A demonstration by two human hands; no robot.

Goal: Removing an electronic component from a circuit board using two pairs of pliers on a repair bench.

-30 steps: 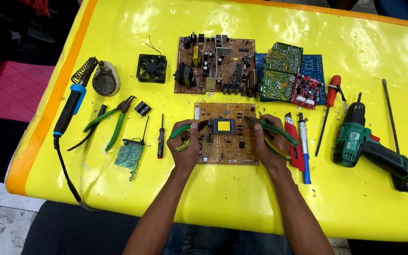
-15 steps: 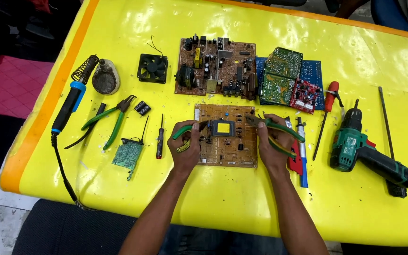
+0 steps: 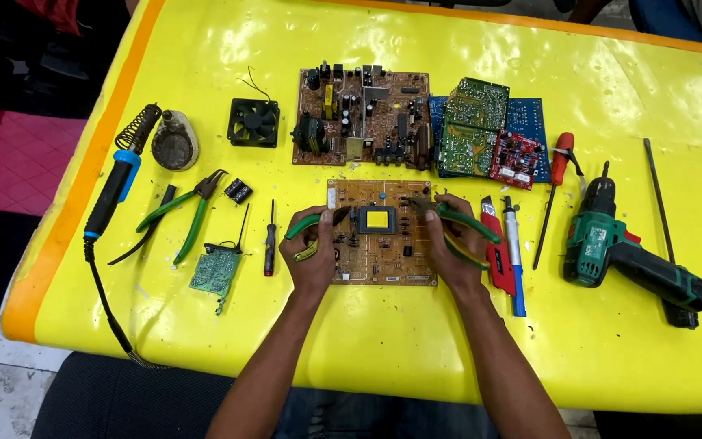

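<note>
Yellow table, circuit board between both grips

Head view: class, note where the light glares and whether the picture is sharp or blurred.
Head view: overhead light glares in white patches on the glossy yellow table; both hands, left and right, and the brown circuit board look sharp; shadows are soft and short.

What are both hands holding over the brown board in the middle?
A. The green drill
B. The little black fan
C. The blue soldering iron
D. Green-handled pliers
D: the left hand and the right hand each grip green-handled pliers over the brown circuit board; the drill, fan and soldering iron lie untouched on the table.
</note>
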